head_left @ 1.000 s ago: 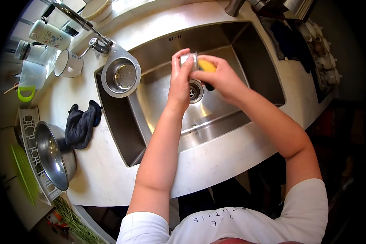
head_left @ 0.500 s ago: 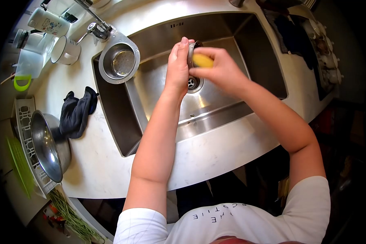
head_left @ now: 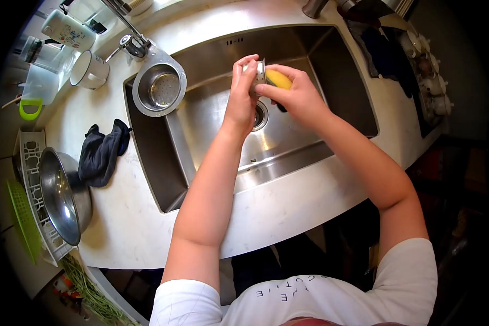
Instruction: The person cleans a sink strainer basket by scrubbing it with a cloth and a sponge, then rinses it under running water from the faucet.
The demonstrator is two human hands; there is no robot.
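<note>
Over the stainless-steel sink (head_left: 304, 144), my left hand (head_left: 240, 98) is closed around a small metal strainer basket (head_left: 261, 70) with holes in its wall, tipped on its side. My right hand (head_left: 305, 102) grips a yellow sponge (head_left: 280, 80) that has a dark green side, and presses it to the strainer's open end. Its thumb reaches across to the strainer's rim. Beneath both hands lies the round drain (head_left: 260, 118), partly hidden by my left wrist.
A round metal cup with a perforated bottom (head_left: 182, 87) sits at the sink's upper left corner, by the faucet (head_left: 133, 46). On the left counter are a dark cloth (head_left: 100, 157), a steel bowl (head_left: 81, 201) and a white enamel mug (head_left: 95, 73). Teapots (head_left: 443, 103) stand far right.
My right hand has slowed from a blurred rubbing motion, and its thumb now rests at the strainer's rim. The strainer has turned slightly, showing more of its holed wall.
</note>
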